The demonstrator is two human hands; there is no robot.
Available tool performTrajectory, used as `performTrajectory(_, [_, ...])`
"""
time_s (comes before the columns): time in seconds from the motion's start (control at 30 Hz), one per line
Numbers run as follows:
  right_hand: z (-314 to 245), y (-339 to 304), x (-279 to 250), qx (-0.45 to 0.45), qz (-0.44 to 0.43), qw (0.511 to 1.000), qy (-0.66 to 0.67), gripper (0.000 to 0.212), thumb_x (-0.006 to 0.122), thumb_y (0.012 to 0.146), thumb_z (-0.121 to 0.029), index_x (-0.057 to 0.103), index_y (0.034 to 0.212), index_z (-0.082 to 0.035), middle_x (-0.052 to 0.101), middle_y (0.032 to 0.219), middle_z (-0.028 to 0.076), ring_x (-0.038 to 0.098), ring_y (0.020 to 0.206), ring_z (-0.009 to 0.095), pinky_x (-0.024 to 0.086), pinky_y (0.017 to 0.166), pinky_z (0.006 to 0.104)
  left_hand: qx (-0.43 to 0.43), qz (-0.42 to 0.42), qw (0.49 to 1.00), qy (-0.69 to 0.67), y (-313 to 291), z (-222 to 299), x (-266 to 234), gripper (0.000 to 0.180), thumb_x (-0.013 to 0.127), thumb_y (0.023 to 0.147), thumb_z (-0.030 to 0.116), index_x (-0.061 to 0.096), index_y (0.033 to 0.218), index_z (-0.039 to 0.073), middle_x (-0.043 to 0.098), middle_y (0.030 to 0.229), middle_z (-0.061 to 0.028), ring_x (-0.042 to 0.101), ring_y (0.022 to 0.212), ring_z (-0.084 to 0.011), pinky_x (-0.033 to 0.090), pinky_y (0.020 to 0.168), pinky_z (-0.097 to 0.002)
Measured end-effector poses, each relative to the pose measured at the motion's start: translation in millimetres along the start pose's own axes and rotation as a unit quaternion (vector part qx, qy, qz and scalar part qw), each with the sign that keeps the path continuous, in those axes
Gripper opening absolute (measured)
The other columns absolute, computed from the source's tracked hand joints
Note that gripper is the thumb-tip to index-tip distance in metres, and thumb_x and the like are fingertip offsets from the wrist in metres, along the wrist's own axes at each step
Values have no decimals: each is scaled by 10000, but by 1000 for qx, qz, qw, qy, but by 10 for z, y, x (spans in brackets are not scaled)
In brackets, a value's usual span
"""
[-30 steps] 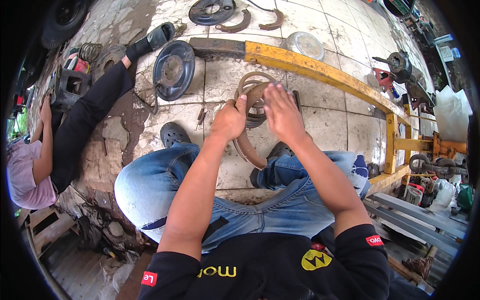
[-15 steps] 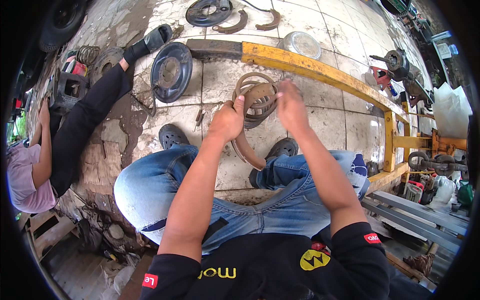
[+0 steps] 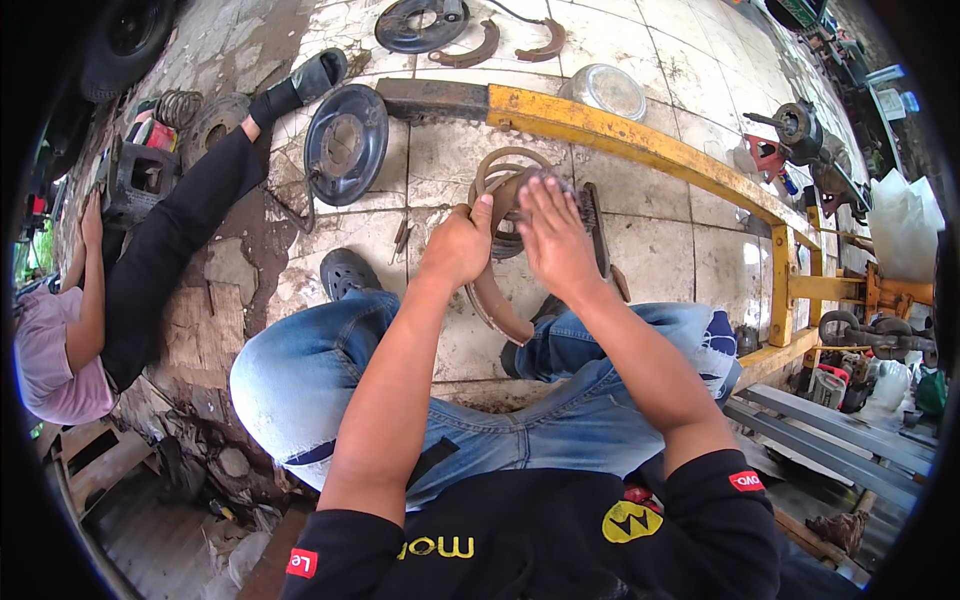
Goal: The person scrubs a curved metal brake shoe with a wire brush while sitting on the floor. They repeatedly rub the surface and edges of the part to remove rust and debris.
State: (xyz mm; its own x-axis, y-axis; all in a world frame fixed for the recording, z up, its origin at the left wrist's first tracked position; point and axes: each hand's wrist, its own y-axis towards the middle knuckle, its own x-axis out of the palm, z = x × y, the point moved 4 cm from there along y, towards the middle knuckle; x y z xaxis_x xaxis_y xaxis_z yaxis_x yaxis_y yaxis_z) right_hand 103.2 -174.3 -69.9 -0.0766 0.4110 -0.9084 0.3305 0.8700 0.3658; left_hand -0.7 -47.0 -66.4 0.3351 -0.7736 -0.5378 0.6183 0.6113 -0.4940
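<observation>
My left hand point(image 3: 462, 240) grips a curved brown brake shoe point(image 3: 497, 308) around its middle, thumb on top. The shoe's lower end hangs over the floor near my foot. My right hand point(image 3: 555, 240) lies with fingers stretched out flat across the shoe's upper end. Something dark shows at its fingertips; I cannot tell what it is. Under the shoe rests a brownish coil spring point(image 3: 515, 157), partly hidden by both hands. Beside my right hand a dark brush-like tool point(image 3: 600, 235) lies on the tiles, partly covered.
A yellow steel frame point(image 3: 610, 127) crosses ahead and runs down the right. Beyond it lie a round metal lid point(image 3: 608, 92), loose brake shoes point(image 3: 470, 48) and a black backing plate point(image 3: 422, 24). Another backing plate point(image 3: 346, 145) stands left, near a person's outstretched leg point(image 3: 190, 220).
My right hand has come left and down onto the brake shoe's upper end, its fingers now stretched flat. The brush-like tool beside it has come into view. My left hand keeps its grip.
</observation>
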Motion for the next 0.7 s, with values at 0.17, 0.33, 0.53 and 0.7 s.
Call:
performTrajectory(0.17, [630, 135, -181, 180, 4, 976, 122, 400, 458, 1011, -187, 498, 1378, -32, 457, 1449, 198, 397, 1367, 374, 367, 1107, 448, -6, -11, 1000, -2, -11, 53, -32, 732, 251, 1007, 568, 560, 1219, -62, 609, 1160, -332, 562, 1144, -461, 425, 1008, -481])
performTrajectory(0.33, [518, 192, -212, 160, 35, 982, 95, 429, 393, 1044, -258, 481, 1392, -22, 430, 1467, 214, 388, 1375, 381, 348, 1124, 452, -8, -13, 1000, 10, 4, 55, -11, 727, 249, 1008, 569, 565, 1213, -53, 616, 1153, -321, 563, 1139, -462, 424, 1007, -480])
performTrajectory(0.53, [223, 135, -5, 100, -57, 993, 9, 456, 425, 1021, -280, 488, 1390, -21, 423, 1485, 172, 373, 1390, 358, 317, 1138, 492, -8, -5, 1000, 11, -19, 47, -44, 718, 243, 1014, 554, 572, 1192, -59, 620, 1139, -323, 566, 1132, -458, 426, 1002, -478])
performTrajectory(0.7, [324, 223, -20, 124, -61, 990, 9, 450, 438, 1010, -265, 494, 1389, -28, 425, 1483, 168, 389, 1375, 365, 322, 1130, 496, -1, -9, 1000, 12, -10, 68, -28, 715, 246, 1016, 547, 579, 1182, -64, 618, 1133, -330, 569, 1125, -460, 431, 995, -480])
